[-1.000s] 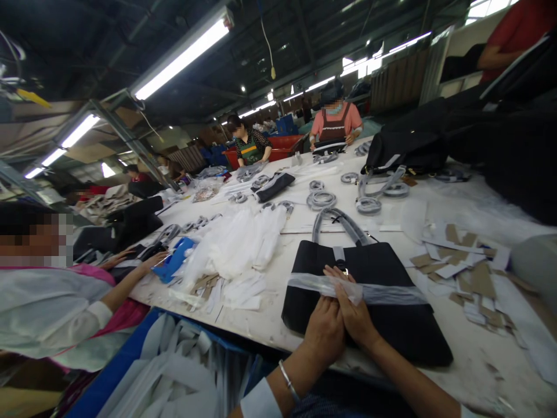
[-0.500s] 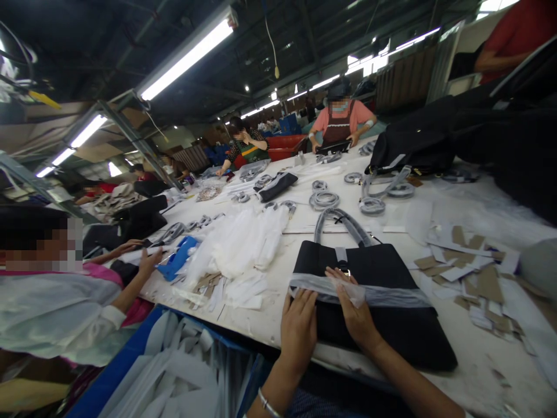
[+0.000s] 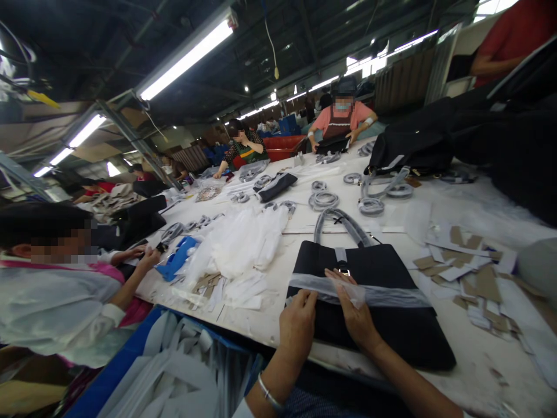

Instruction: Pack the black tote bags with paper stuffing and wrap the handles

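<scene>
A black handbag [image 3: 391,334] lies flat on the white table in front of me, its wrapped handles [image 3: 354,227] pointing away. A translucent plastic strip [image 3: 395,296] runs across its front, below the closure tab. My right hand [image 3: 357,313] rests on the strip with fingers stretched out, and a loose bit of film shows beside them. At the bag's left edge, my left hand [image 3: 296,325] has its fingers curled together against the strip's end; the fingertips hide what they pinch.
Crumpled white film [image 3: 243,238] lies left of the bag, card scraps [image 3: 487,278] to its right. Coiled wrapped straps [image 3: 324,200] sit behind it. A blue bin [image 3: 148,337] of offcuts stands at front left. Co-workers sit left [image 3: 56,307] and across [image 3: 342,122].
My left hand's fingers have gone from extended over the bag's left edge to curled together there. My right hand stays in place. The co-worker at left has leaned and shifted their hands.
</scene>
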A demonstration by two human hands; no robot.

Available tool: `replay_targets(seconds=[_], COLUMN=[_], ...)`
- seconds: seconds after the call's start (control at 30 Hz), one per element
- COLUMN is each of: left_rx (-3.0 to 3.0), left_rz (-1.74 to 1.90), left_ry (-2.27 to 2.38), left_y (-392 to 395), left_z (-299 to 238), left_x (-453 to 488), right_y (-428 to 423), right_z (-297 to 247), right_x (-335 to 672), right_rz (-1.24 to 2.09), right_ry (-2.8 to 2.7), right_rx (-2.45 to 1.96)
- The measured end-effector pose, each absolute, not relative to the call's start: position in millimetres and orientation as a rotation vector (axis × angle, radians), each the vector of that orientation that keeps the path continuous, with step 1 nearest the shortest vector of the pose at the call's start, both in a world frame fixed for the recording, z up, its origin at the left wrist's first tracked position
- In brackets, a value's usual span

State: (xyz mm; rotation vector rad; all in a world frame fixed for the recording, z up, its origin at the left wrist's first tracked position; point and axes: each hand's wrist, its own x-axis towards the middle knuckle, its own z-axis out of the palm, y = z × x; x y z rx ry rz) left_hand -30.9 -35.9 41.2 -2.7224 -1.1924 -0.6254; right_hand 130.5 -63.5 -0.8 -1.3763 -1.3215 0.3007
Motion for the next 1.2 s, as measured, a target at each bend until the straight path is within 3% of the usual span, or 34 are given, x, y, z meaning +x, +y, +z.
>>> replay_targets(seconds=[0.17,0.53,0.87,1.2], left_rx=[-2.766,-2.925,-2.665,-2.708], left_rz=[-0.717,-0.789,-0.678,-0.700], left_ry=[-0.975,-0.965,-1.269,-1.207], left_y=[-53.4,-24.1,-37.0,-41.6], left_z=[30.8,18.7,31.4,29.7], left_x=[-19.0,-6.4,-17.3,-34.5], right_y=[-62.9,-66.3,-65.9,-65.1], right_z=[-0.7,2.3,2.0,4.0], right_x=[130.6,130.0,129.8,129.0], right_rz=[0.298,0.315,0.293,0.268], right_ry=[-1.320,-1.289,-1.294,-1.268], right_rx=[-1.364,-1.327,-1.338,-1.339])
